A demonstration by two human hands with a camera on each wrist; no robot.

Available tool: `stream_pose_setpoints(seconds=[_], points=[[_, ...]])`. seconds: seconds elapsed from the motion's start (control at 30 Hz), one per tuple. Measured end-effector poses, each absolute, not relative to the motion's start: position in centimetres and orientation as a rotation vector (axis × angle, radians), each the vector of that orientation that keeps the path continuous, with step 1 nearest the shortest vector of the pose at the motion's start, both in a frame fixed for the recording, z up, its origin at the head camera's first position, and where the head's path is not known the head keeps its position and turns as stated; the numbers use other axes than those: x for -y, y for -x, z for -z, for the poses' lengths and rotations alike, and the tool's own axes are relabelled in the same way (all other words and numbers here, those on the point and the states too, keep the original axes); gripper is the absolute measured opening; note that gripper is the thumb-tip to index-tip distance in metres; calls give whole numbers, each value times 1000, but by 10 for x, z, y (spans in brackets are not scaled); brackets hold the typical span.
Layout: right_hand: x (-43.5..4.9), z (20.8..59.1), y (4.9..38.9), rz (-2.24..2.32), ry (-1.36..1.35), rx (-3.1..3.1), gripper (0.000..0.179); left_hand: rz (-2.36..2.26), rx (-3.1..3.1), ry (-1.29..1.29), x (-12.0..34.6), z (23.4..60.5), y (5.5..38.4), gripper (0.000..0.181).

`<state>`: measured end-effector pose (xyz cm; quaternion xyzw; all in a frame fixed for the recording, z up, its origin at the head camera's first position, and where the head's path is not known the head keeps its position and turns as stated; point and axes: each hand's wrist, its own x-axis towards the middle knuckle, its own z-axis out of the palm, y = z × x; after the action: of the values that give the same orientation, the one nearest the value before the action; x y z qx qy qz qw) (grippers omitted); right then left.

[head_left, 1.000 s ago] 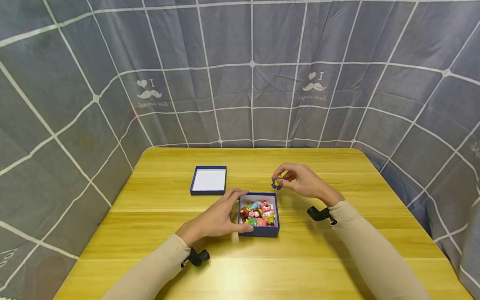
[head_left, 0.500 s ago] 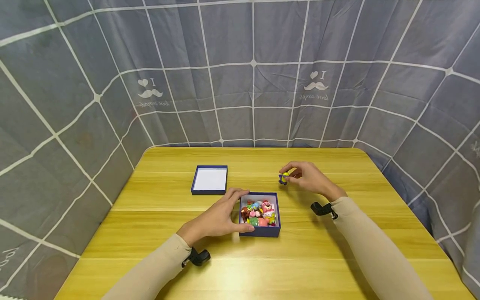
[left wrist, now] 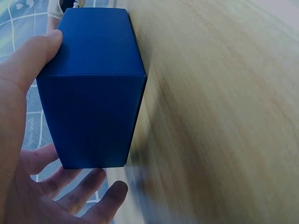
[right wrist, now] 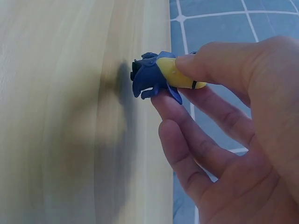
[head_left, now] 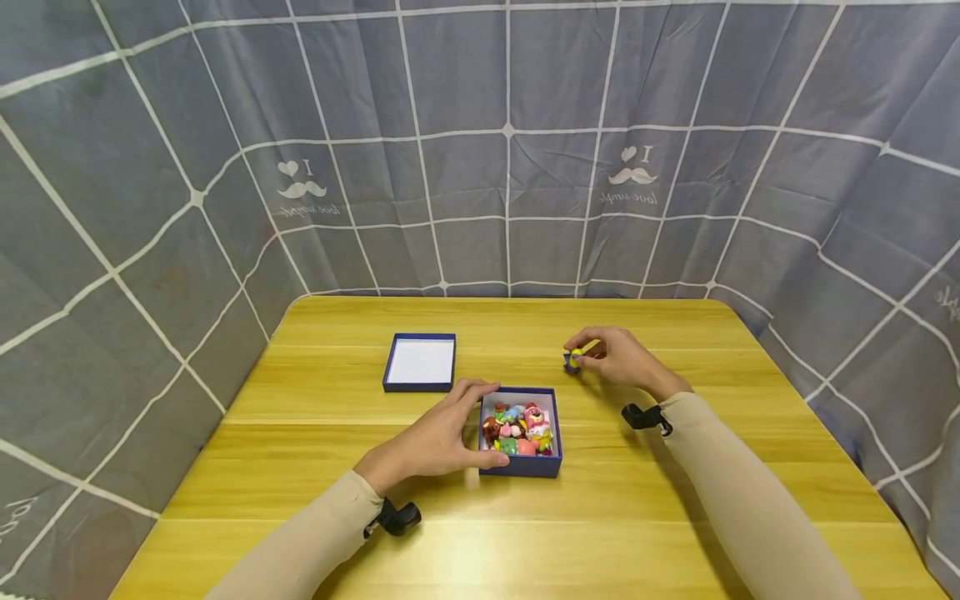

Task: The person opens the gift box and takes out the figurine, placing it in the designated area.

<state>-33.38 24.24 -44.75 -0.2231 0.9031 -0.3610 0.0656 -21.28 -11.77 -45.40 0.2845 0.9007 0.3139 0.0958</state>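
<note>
My left hand (head_left: 442, 437) spans the near-left side of a dark blue box (head_left: 519, 465), thumb on the front wall and fingers at the back. In the left wrist view the thumb rests on one side of the blue box (left wrist: 91, 116) and the fingertips sit by the opposite side. Several small colourful toy figures (head_left: 514, 429) lie inside it, one of them a pink bear (head_left: 536, 417). Right of the box, my right hand (head_left: 618, 358) pinches a yellow and blue toy figurine (right wrist: 170, 72) between thumb and fingers. Its dark feet point at the wooden tabletop, close over it.
A shallow blue lid (head_left: 420, 387) with a white inside lies on the wooden table (head_left: 337, 467), behind and left of the box. Grey grid-patterned curtains (head_left: 465, 167) hang along the table's back and sides.
My right hand has carried the figurine to the right, away from the box, and lower toward the tabletop. The left hand and the box have stayed in place.
</note>
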Motion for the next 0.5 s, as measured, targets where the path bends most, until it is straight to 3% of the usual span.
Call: stream_pose_setpoints(seconds=[0.5], points=[[-247, 455, 344, 1060, 659, -2714, 32, -936, -2682, -857, 114, 453, 215, 111]])
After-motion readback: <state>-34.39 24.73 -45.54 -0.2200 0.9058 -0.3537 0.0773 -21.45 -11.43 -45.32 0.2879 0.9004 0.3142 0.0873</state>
